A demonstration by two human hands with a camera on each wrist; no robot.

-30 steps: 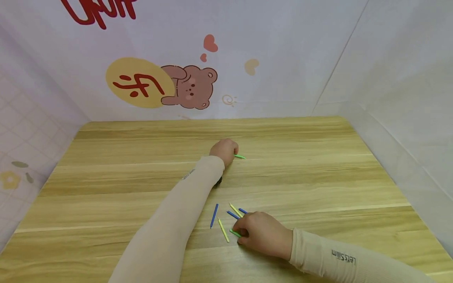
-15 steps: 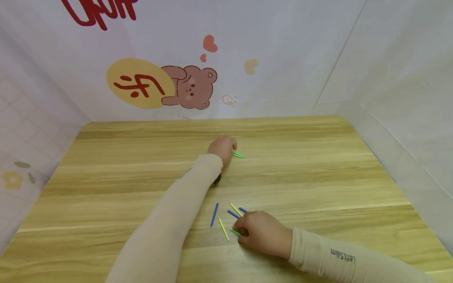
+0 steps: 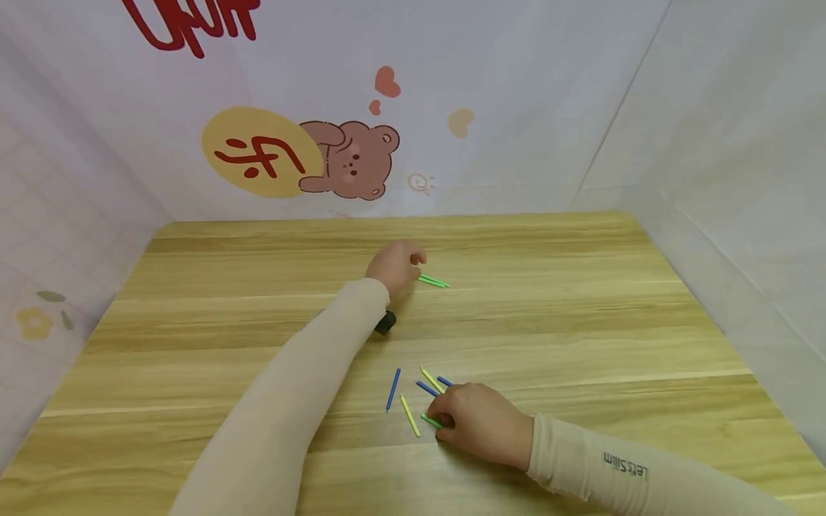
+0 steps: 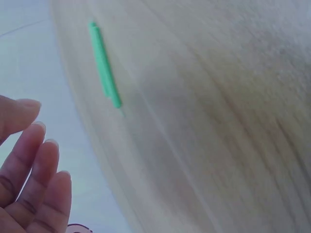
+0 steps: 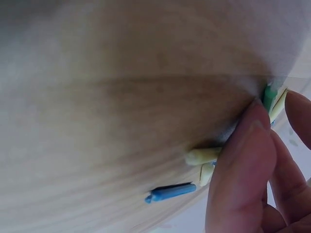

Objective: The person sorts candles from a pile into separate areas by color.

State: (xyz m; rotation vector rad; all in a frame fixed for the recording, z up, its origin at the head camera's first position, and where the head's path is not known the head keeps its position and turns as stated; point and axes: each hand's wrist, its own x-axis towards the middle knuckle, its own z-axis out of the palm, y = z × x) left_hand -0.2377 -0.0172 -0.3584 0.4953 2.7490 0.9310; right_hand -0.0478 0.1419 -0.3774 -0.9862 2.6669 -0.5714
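Two green candles (image 3: pixel 432 280) lie side by side on the far part of the wooden table. My left hand (image 3: pixel 395 266) is just left of them, lifted off, fingers loosely bent; in the left wrist view its fingertips (image 4: pixel 51 145) are apart from the candles, holding nothing. Near the front, my right hand (image 3: pixel 480 423) rests low on the table with loosely curled fingers. A third green candle (image 3: pixel 430 421) pokes out between its thumb and forefinger, partly hidden; the right wrist view shows a gap beside the thumb (image 5: pixel 299 116).
Left of the right hand are a loose blue candle (image 3: pixel 393 390) and a yellow candle (image 3: pixel 409 416). Another yellow candle (image 3: pixel 431 380) and two blue ones run partly under its fingers. White walls stand behind and beside the table (image 3: pixel 581 287).
My left hand has let go of a green candle, laid beside the other, and drawn back slightly left and up with its fingers opening. The right hand stays in place.
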